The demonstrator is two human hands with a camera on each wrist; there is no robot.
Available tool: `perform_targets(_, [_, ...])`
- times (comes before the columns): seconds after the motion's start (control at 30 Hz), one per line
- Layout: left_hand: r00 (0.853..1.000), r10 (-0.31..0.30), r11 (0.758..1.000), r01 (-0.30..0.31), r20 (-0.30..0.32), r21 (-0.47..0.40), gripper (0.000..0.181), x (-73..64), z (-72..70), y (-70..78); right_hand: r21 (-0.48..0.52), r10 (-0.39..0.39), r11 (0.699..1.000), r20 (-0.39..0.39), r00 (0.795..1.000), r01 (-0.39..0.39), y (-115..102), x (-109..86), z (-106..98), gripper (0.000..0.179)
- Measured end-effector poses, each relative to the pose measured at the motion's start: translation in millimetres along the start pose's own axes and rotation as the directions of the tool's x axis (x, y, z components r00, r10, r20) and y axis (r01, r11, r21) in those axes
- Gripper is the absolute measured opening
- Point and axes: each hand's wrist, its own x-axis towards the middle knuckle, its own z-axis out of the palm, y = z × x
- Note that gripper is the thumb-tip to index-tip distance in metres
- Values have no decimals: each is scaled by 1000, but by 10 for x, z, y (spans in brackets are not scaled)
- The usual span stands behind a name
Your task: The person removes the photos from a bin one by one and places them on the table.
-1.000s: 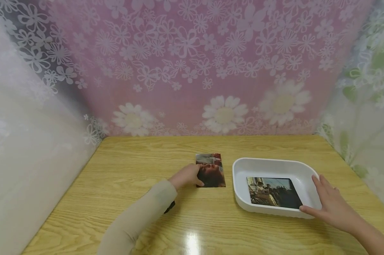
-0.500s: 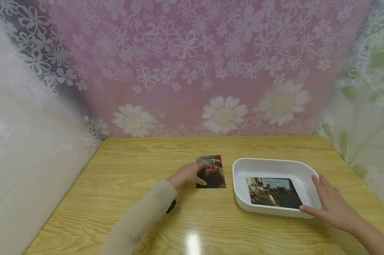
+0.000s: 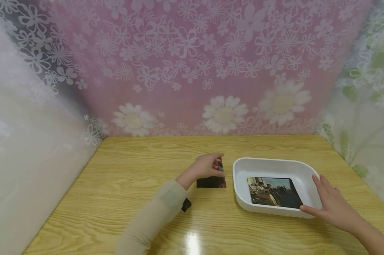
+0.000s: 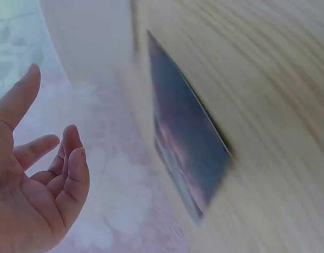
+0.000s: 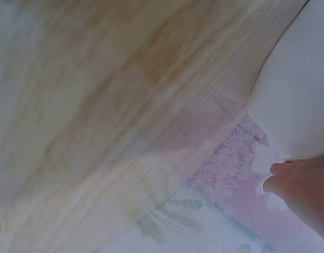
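A portrait-shaped photo print (image 3: 211,183) lies flat on the wooden table, left of a white plastic tray (image 3: 268,167). My left hand (image 3: 206,168) hovers over this print with fingers loosely bent, covering part of it. In the left wrist view a gap shows between the hand (image 4: 32,203) and the print (image 4: 185,137), and nothing is in the fingers. Inside the tray rests a second picture print (image 3: 273,193), wider than tall. My right hand (image 3: 333,207) touches the tray's right front corner, thumb on the front rim and fingers spread along the right side.
Light wood table (image 3: 141,156) surrounds the print and tray. A pink flowered backdrop (image 3: 179,71) stands along the back edge, with pale panels at left and right. A small black item (image 3: 186,204) shows at my left wrist.
My left hand has risen off the print's left edge and shifted right and farther back over it. The print stays almost in place. The right hand and tray have not moved.
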Motion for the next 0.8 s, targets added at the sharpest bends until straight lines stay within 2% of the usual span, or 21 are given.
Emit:
perform_targets(0.2, [999,48,999,-48,-6,-21,73,75,66,256,-12,5,1000,-1,1000,-5,-3,7,10,104])
perform_targets(0.33, [996,84,996,-84,-16,-33,71,158,177,397,-11,-5,1000,-13,1000,5,0,10,16,104])
perform_targets(0.47, [995,103,995,-103,-20,-2,70,246,295,523,-4,-1,1000,0,1000,1,-4,7,15,103])
perform_targets(0.67, [992,120,988,-124,43,90,75,345,432,694,-12,-7,1000,-5,1000,7,-8,4,1,103])
perform_targets(0.8, [992,89,986,-100,90,130,79,391,509,779,-33,-8,999,-6,1000,8,-10,12,-17,104])
